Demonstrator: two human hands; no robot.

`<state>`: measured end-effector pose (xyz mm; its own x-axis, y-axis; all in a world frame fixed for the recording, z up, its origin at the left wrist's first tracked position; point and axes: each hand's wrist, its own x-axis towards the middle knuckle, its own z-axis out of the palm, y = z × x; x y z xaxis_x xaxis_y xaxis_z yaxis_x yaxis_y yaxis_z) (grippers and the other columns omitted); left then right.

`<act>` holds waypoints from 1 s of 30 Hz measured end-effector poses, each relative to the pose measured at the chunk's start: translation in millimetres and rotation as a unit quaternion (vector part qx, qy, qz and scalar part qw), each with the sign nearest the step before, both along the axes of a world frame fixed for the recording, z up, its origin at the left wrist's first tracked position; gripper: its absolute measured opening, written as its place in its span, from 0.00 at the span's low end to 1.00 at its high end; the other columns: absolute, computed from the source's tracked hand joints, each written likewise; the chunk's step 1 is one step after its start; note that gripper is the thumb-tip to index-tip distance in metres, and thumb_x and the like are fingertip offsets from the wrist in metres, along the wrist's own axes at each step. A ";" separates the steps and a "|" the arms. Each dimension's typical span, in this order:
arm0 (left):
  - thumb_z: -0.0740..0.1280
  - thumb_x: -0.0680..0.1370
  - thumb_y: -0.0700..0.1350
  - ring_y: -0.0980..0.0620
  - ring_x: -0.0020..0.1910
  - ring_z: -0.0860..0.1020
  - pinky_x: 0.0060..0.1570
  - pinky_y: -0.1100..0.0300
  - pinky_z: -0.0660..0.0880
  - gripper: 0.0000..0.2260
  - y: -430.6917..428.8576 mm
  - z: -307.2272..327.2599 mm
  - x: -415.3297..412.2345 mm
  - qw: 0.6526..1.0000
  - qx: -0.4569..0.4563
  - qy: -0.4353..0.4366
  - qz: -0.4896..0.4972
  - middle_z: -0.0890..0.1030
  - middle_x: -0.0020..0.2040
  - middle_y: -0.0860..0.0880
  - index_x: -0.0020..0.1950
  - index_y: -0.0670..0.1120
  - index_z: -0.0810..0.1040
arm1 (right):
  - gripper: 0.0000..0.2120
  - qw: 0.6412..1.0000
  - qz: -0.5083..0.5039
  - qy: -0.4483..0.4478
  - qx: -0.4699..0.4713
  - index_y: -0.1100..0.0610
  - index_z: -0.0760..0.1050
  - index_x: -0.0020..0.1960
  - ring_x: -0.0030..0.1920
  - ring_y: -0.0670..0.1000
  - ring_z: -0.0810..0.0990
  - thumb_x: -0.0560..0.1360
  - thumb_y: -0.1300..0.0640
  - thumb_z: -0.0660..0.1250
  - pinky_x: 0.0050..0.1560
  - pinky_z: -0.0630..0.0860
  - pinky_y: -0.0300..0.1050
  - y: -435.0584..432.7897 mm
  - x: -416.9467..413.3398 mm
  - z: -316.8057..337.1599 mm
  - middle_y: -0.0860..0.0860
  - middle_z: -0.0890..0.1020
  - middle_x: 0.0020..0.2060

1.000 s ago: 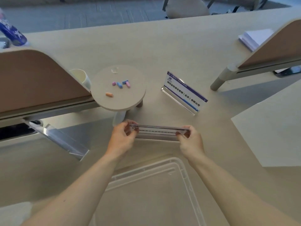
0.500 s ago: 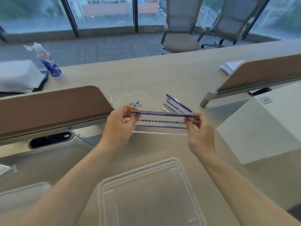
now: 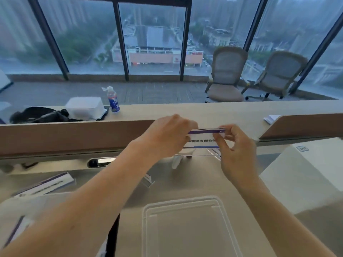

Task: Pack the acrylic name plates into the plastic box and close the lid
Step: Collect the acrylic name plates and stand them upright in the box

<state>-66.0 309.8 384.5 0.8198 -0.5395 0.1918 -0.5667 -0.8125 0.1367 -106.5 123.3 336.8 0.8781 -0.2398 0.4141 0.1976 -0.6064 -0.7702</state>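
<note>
While both hands pinch the acrylic name plate (image 3: 201, 140) by its ends, left hand (image 3: 167, 134) curled over the left end and right hand (image 3: 235, 145) nipping the right one, it's up in the air with its long axis running left to right. Plastic box (image 3: 178, 201) sits open, straight below and nearer, both hands about equally close to it, so I'd guess the plate just comes down and back. Count: one box, one held plate, one spare plate (image 3: 44, 185) lying left on the desk (image 3: 194, 182), maybe more but too blurry to call

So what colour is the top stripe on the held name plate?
Purple; the name plate shows it best in the head view.
</note>
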 end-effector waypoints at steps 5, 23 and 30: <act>0.68 0.82 0.45 0.45 0.44 0.82 0.47 0.49 0.80 0.06 54.6 3.9 -41.0 0.999 0.003 0.026 0.047 0.85 0.47 0.50 0.57 0.51 0.83 | 0.09 0.999 0.040 -0.001 -0.015 0.44 0.71 0.57 0.56 0.44 0.78 0.78 0.50 0.68 0.58 0.80 0.49 43.8 -25.9 -2.2 0.42 0.79 0.53; 0.71 0.81 0.46 0.54 0.45 0.88 0.47 0.52 0.86 0.06 366.6 -51.6 -129.7 0.884 -0.257 0.235 0.312 0.89 0.49 0.51 0.55 0.49 0.87 | 0.21 0.851 0.256 0.369 0.270 0.45 0.64 0.72 0.51 0.51 0.86 0.81 0.53 0.64 0.49 0.84 0.55 382.4 -66.8 -75.0 0.48 0.83 0.55; 0.66 0.83 0.43 0.48 0.42 0.89 0.40 0.49 0.87 0.09 448.6 -130.3 -146.5 0.819 -0.260 0.382 0.339 0.89 0.48 0.44 0.54 0.40 0.84 | 0.21 0.814 0.244 0.473 0.233 0.40 0.61 0.69 0.45 0.49 0.83 0.84 0.62 0.56 0.51 0.79 0.55 465.8 -93.2 -143.9 0.43 0.80 0.47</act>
